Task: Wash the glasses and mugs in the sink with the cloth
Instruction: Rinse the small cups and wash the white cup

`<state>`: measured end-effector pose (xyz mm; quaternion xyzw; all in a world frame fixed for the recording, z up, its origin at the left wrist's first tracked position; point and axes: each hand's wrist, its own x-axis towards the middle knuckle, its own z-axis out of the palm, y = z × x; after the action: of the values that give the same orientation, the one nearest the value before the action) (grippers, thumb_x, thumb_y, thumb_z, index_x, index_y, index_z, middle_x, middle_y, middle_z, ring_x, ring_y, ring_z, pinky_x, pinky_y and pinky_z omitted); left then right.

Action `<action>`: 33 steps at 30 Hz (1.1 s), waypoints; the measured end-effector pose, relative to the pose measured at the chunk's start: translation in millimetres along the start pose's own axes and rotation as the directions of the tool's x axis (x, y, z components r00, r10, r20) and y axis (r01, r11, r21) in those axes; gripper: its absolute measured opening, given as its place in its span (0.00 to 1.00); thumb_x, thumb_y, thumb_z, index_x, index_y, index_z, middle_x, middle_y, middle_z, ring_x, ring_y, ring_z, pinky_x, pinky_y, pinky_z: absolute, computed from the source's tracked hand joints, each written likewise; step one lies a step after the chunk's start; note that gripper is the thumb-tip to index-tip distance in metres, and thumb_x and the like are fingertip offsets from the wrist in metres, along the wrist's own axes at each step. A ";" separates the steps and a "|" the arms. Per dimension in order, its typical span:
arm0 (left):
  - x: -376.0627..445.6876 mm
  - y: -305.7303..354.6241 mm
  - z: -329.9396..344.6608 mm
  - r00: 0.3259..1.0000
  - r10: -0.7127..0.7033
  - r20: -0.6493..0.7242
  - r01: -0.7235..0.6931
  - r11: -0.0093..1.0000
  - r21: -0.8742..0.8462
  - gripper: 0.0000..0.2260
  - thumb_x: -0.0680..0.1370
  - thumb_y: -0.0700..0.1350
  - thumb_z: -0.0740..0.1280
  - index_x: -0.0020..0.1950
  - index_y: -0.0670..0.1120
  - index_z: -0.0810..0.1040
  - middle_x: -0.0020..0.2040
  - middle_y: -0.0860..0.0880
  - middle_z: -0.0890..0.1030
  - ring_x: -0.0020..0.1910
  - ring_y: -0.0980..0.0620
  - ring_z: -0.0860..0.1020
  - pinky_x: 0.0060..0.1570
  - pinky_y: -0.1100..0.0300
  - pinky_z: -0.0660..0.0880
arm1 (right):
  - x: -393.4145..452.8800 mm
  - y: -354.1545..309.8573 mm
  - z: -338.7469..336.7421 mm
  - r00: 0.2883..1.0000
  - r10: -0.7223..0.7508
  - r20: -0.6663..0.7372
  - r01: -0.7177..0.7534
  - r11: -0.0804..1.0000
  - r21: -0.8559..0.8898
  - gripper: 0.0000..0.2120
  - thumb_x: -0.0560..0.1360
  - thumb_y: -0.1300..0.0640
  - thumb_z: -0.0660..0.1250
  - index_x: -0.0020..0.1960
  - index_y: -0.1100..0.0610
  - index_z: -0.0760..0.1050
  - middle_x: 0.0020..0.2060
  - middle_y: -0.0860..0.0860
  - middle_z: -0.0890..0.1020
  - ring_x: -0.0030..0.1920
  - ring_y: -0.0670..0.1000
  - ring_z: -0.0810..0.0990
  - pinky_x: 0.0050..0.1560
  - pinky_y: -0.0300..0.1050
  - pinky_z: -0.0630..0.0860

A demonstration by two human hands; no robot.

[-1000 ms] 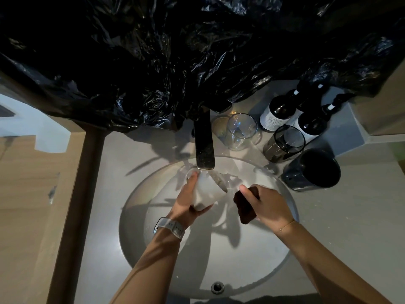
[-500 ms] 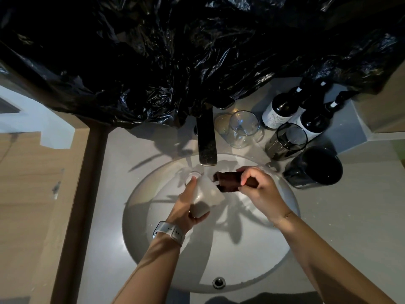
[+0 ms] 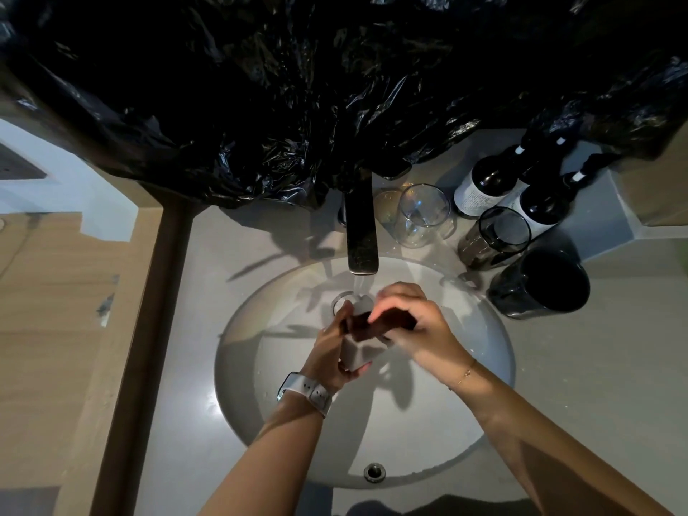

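Cloth (image 3: pixel 376 325) now over glass (image 3: pixel 359 351), left hand (image 3: pixel 331 353) gripping

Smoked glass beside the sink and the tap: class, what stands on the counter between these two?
In the head view, a clear glass stands between the tap and the smoked glass, with another clear glass partly hidden behind it.

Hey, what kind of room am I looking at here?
Probably a bathroom vanity, maybe in a hotel: a round white undermount basin set in a grey counter, a dark flat-spouted tap running, and dark white-labelled pump bottles beside drinking glasses.
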<state>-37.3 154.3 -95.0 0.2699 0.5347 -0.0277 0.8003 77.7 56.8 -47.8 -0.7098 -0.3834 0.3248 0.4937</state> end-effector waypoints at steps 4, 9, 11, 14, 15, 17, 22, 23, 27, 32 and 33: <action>-1.0 6.0 2.9 1.000 0.002 -0.016 -0.003 1.000 -0.028 0.17 0.77 0.64 0.63 0.46 0.54 0.84 0.42 0.52 0.85 0.46 0.52 0.81 0.48 0.55 0.75 | -0.4 25.2 20.0 0.989 0.052 0.140 0.002 0.933 -0.361 0.22 0.70 0.51 0.67 0.57 0.27 0.72 0.74 0.34 0.46 0.78 0.50 0.42 0.75 0.57 0.43; -0.3 8.6 4.0 0.999 0.050 0.018 -0.049 0.997 -0.055 0.17 0.75 0.63 0.67 0.57 0.54 0.78 0.53 0.47 0.81 0.47 0.51 0.80 0.45 0.56 0.77 | -13.0 42.2 35.5 0.999 0.034 0.012 -0.030 0.967 -0.252 0.21 0.77 0.37 0.56 0.68 0.25 0.58 0.76 0.36 0.37 0.78 0.52 0.40 0.76 0.58 0.46; 1.0 7.7 4.1 0.999 0.048 0.015 -0.046 0.996 -0.082 0.19 0.75 0.63 0.67 0.61 0.55 0.76 0.59 0.48 0.81 0.53 0.50 0.80 0.44 0.55 0.78 | -6.4 31.6 37.4 0.979 0.088 -0.183 -0.105 0.991 -0.083 0.19 0.79 0.42 0.57 0.68 0.30 0.63 0.77 0.43 0.43 0.78 0.50 0.51 0.76 0.44 0.53; 6.9 7.6 4.3 0.999 0.044 -0.003 -0.044 0.994 -0.100 0.24 0.75 0.66 0.65 0.64 0.52 0.76 0.59 0.45 0.82 0.56 0.46 0.81 0.45 0.53 0.79 | 12.9 22.6 23.9 0.844 0.327 -0.424 -0.298 0.945 0.135 0.15 0.81 0.54 0.60 0.67 0.47 0.73 0.69 0.53 0.65 0.68 0.48 0.68 0.69 0.34 0.61; 8.9 7.8 4.6 0.998 0.056 -0.012 -0.057 0.995 -0.084 0.24 0.75 0.66 0.65 0.63 0.52 0.77 0.59 0.45 0.82 0.56 0.46 0.81 0.46 0.52 0.79 | 16.7 19.7 17.8 0.806 0.373 -0.459 -0.308 0.927 0.213 0.13 0.81 0.54 0.60 0.63 0.53 0.75 0.61 0.55 0.73 0.60 0.48 0.74 0.65 0.39 0.67; 9.2 7.0 3.9 0.996 0.075 -0.040 -0.077 0.995 -0.064 0.20 0.76 0.65 0.65 0.61 0.53 0.77 0.58 0.46 0.82 0.55 0.46 0.81 0.49 0.50 0.79 | 19.5 15.3 10.1 0.773 0.468 -0.428 -0.224 0.833 0.506 0.09 0.81 0.55 0.61 0.55 0.57 0.78 0.41 0.53 0.81 0.40 0.48 0.79 0.48 0.46 0.77; 8.5 6.5 4.0 0.992 0.091 -0.092 -0.098 0.993 -0.073 0.18 0.77 0.61 0.66 0.60 0.51 0.77 0.53 0.48 0.82 0.48 0.49 0.81 0.43 0.54 0.79 | 28.8 6.8 3.9 0.811 0.563 -0.159 -0.191 0.511 0.838 0.23 0.82 0.47 0.54 0.65 0.63 0.72 0.49 0.59 0.83 0.48 0.55 0.82 0.53 0.47 0.79; 10.0 5.6 2.7 0.991 0.087 -0.103 -0.094 0.993 -0.069 0.18 0.77 0.61 0.66 0.59 0.50 0.77 0.52 0.49 0.82 0.48 0.50 0.81 0.42 0.55 0.79 | 29.0 5.1 3.2 0.843 0.525 -0.116 -0.202 0.511 0.836 0.25 0.81 0.45 0.53 0.66 0.63 0.71 0.51 0.59 0.83 0.51 0.55 0.81 0.56 0.47 0.78; 11.3 6.8 2.6 0.993 0.069 -0.100 -0.078 0.993 -0.093 0.20 0.76 0.63 0.67 0.61 0.51 0.76 0.51 0.50 0.81 0.49 0.50 0.80 0.45 0.54 0.77 | 17.9 4.9 20.3 0.877 0.471 0.092 -0.384 0.572 0.725 0.25 0.73 0.45 0.64 0.63 0.60 0.75 0.51 0.55 0.84 0.50 0.48 0.83 0.52 0.39 0.77; 16.4 12.1 3.1 0.995 0.057 -0.086 -0.063 0.995 -0.075 0.17 0.75 0.59 0.69 0.56 0.49 0.78 0.54 0.45 0.82 0.46 0.49 0.80 0.43 0.52 0.80 | -6.1 31.1 34.1 0.971 0.181 0.155 -0.179 0.984 -0.027 0.23 0.74 0.45 0.63 0.68 0.34 0.65 0.77 0.45 0.52 0.77 0.46 0.52 0.76 0.44 0.52; 17.2 12.0 1.7 0.996 0.042 -0.082 -0.049 0.995 -0.091 0.14 0.78 0.58 0.66 0.56 0.50 0.78 0.53 0.45 0.83 0.45 0.49 0.81 0.40 0.53 0.79 | -9.3 33.3 32.8 0.963 0.159 0.220 -0.135 0.984 -0.118 0.25 0.75 0.41 0.60 0.70 0.31 0.60 0.77 0.41 0.46 0.77 0.44 0.45 0.76 0.43 0.48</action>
<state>-24.5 168.0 -104.6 0.2455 0.5606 0.0260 0.7904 53.0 56.3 -88.5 -0.7185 -0.3998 0.4200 0.3841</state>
